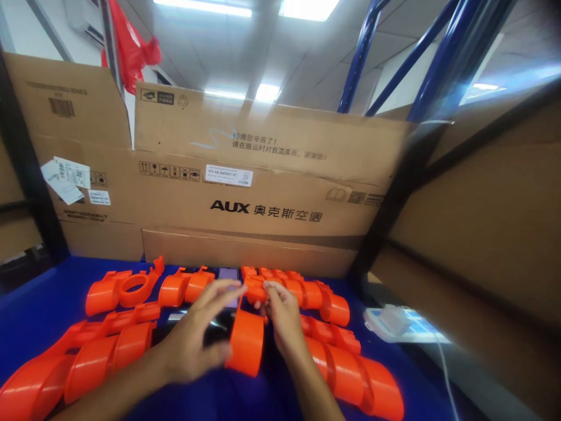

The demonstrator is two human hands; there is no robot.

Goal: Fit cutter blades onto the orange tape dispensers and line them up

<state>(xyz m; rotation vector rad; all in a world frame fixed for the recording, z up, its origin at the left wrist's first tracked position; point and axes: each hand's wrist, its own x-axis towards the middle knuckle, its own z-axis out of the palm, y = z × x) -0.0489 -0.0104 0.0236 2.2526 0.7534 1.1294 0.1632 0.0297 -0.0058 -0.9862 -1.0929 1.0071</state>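
Note:
In the middle of the head view an orange plastic tape dispenser (248, 342) hangs with its wide ring down and its arm up. My right hand (283, 313) pinches the upper end of that arm between thumb and fingers. On the other side is my left hand (197, 333), its fingers stretched and apart, slightly smeared by motion. Its fingertips come close to the arm; whether they touch it I cannot tell. More orange dispensers lie in rows to the left (94, 362) and to the right (344, 371) of my hands.
A blue surface (193, 403) lies under everything. Behind stands a brown cardboard panel (184, 204). A phone (228, 273) and a dark, shiny object (219, 327) lie beyond my hands. At the right are a white power strip (405, 327) with a cord and a dark rack post (385, 216).

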